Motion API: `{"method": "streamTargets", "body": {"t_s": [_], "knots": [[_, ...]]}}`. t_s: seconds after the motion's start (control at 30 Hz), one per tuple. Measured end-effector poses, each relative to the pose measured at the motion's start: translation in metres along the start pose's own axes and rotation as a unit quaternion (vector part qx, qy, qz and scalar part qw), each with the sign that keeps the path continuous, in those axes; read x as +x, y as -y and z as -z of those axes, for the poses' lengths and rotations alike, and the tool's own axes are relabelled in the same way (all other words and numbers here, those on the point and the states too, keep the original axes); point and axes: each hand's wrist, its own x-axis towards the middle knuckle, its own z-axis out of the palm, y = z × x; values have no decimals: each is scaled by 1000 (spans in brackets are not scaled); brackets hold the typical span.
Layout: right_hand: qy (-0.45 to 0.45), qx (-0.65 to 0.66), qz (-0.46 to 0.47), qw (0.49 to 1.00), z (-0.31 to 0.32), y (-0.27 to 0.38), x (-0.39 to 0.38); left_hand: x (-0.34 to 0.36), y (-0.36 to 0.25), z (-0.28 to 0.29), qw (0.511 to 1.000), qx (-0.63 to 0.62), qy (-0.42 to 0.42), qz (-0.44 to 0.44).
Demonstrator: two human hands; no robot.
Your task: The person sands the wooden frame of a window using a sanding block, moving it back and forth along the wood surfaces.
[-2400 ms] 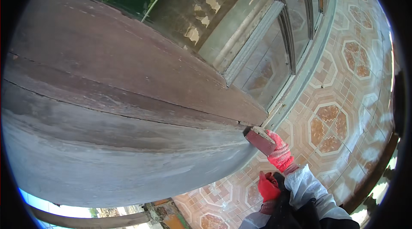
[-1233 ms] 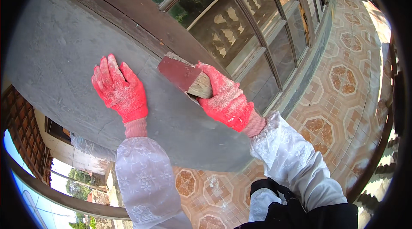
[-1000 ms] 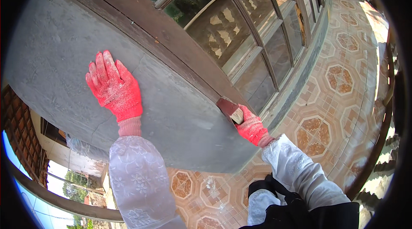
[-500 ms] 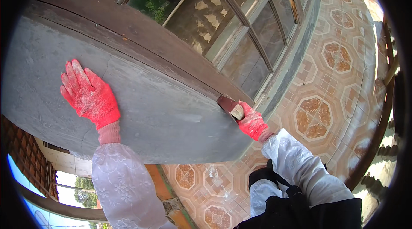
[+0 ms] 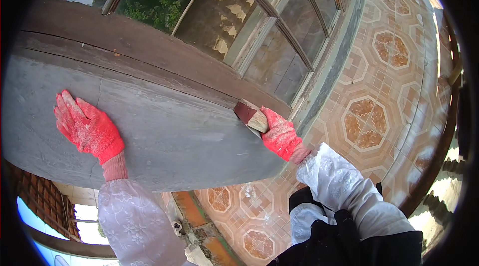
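My left hand [image 5: 89, 127], in a pink dusty glove, lies flat with fingers stretched out on the grey plastered surface [image 5: 174, 146]. My right hand [image 5: 279, 134], also gloved in pink, grips a block [image 5: 252, 115] with a dark red face and a pale, worn side, probably wood. The block rests on the grey surface along its seam with the brown painted wooden strip [image 5: 149, 54], near the strip's right end. My thumb and fingers are partly hidden around the block.
Above the strip are glass panes [image 5: 189, 6] in weathered wooden frames, reflecting greenery. A patterned tiled floor [image 5: 364, 124] runs along the right and below, bordered by a dark curved railing [image 5: 451, 81]. An orange and green ledge [image 5: 189, 208] and tiled roof [image 5: 42, 198] show at lower left.
My left hand came up from near my body onto the grey surface. The block moved along the seam, rightward, then slightly back left in the view, which has also shifted.
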Motion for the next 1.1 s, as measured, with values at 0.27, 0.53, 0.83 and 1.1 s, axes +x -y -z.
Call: {"method": "streamTargets", "body": {"t_s": [0.27, 0.53, 0.83, 1.1], "knots": [[-132, 105, 216, 962, -9, 69, 8, -10, -1, 1, 999, 1, 34, -1], [-101, 46, 124, 986, -10, 51, 4, -12, -1, 1, 999, -1, 24, -24], [-68, 39, 34, 996, -13, -2, -4, -2, -5, 4, 1000, -15, 14, -14], [-150, 103, 224, 957, 3, 126, 24, -8, -5, 1, 999, -19, 24, -19]]}}
